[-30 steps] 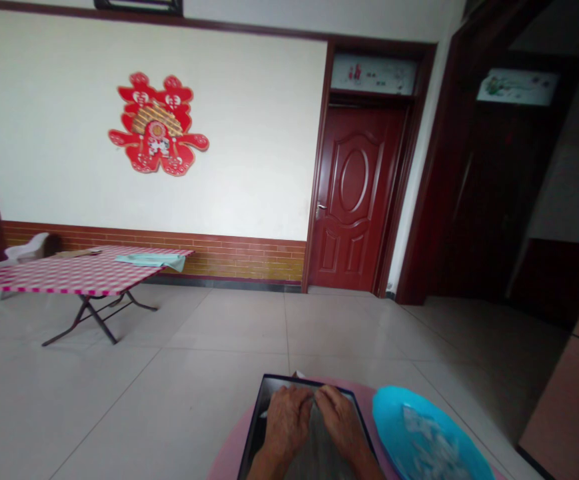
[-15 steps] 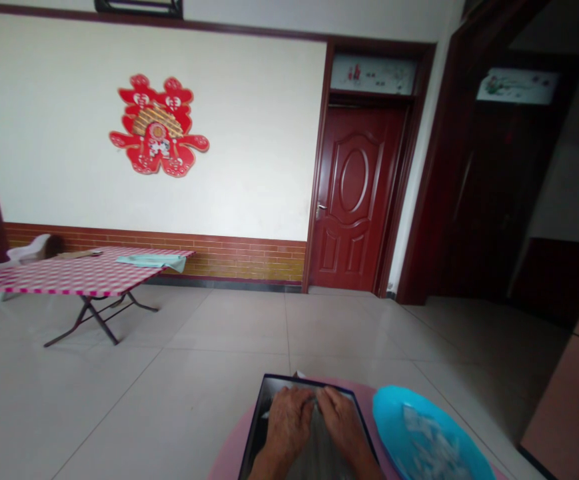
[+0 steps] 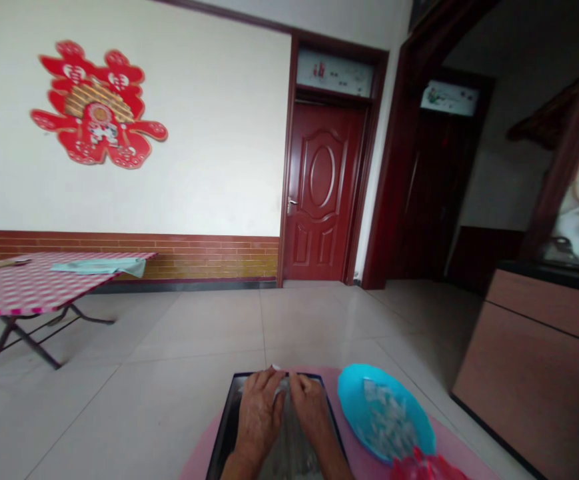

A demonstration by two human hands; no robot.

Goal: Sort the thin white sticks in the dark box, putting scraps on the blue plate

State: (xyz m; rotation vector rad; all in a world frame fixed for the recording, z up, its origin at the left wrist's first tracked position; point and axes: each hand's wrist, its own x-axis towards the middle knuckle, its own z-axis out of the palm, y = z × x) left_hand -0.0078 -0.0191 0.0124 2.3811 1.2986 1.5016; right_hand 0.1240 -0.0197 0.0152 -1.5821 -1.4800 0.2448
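My left hand and my right hand lie side by side over a dark rectangular tray on a pink round table. Their fingertips are pinched together at the tray's far end on something small and pale that I cannot make out. A silvery sheet lies in the tray beneath both hands. A blue plate holding pale pieces sits just right of my right hand.
Something red lies at the plate's near edge. A folding table with a red checked cloth stands at the left. A red door is in the far wall. A wooden cabinet stands at the right.
The view has swung right and a little down, so the cabinet at the right and the red thing by the plate now show. My hands stay pinched together over the tray.
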